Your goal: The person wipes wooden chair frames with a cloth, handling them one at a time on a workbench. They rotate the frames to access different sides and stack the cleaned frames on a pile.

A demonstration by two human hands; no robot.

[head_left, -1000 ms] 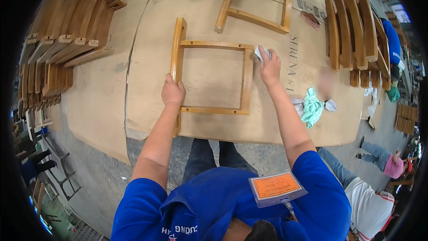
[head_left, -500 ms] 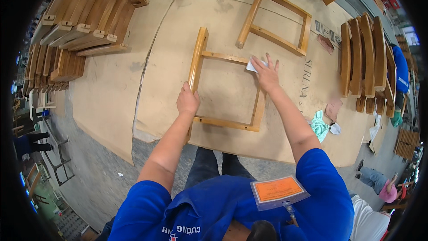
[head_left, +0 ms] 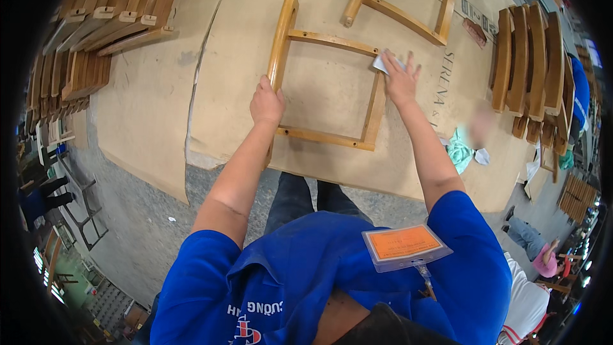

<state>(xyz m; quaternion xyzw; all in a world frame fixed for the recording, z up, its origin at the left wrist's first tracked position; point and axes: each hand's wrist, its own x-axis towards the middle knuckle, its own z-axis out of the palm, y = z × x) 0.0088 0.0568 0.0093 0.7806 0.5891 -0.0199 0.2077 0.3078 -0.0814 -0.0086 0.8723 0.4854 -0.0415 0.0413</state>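
A four-sided wooden frame (head_left: 332, 39) lies on the brown cardboard in front of me, with one thick rounded rail at its left. My left hand (head_left: 266, 101) is closed around that rail near its middle. My right hand (head_left: 401, 82) presses a small folded white sheet (head_left: 384, 64) against the far right corner of the frame. Its fingers are partly spread over the sheet; whether this is sandpaper or cloth I cannot tell. Beyond, a second similar wooden frame (head_left: 397, 16) rests on the cardboard, touched by neither hand.
Curved wooden slats (head_left: 535, 57) stand in a row at the right, and stacked wooden parts (head_left: 121, 16) at the left. A mint-green cloth (head_left: 458, 152) and a white scrap (head_left: 482, 156) lie near my right forearm. Brown cardboard (head_left: 147, 102) covers the worktop. Other people are at the right.
My view has tilted, so the tabletop sits higher in the picture. My right hand and the white sheet stay around the same corner. Another person's hand at the far right has left view.
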